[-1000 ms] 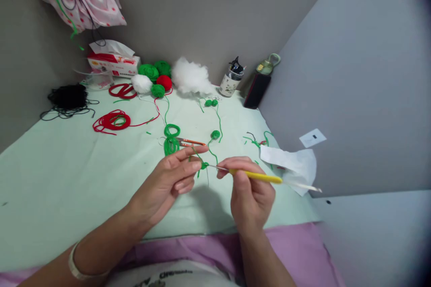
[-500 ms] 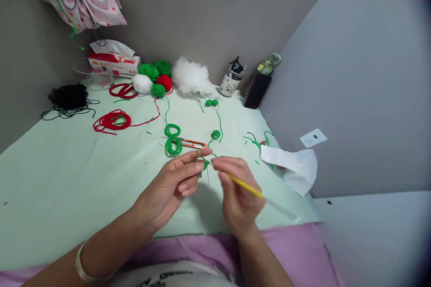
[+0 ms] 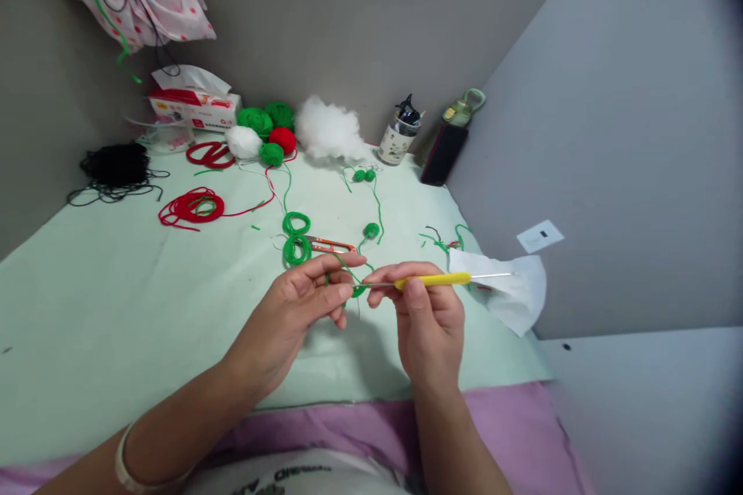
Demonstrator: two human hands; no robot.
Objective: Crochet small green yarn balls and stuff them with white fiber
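Observation:
Between the thumb and fingers of my left hand [image 3: 310, 294] is a small piece of green crochet [image 3: 358, 291], partly hidden by the fingertips. Green yarn runs up from it over the raised index finger. My right hand [image 3: 426, 317] grips a yellow-handled crochet hook [image 3: 435, 280], held nearly level. The hook's thin metal shaft reaches left to the green piece at my left fingertips. Just beyond my left hand lie orange thread snips [image 3: 330, 245] and a figure-eight of green yarn [image 3: 297, 236]. A small green crocheted ball [image 3: 371, 230] rests past the fingertips.
Yarn balls [image 3: 255, 122], white stuffing [image 3: 330, 130] and a tissue box [image 3: 194, 108] line the back wall. A pen cup [image 3: 399, 138] and a dark phone [image 3: 444, 155] stand at back right. Red yarn [image 3: 194, 207] and black yarn [image 3: 116, 166] lie left; white tissue [image 3: 511, 286] lies right.
The crochet hook has swung from a downward slant to nearly level, its handle end rising. My right hand has turned with it and shifted slightly right. My left fingers have moved slightly around the green piece.

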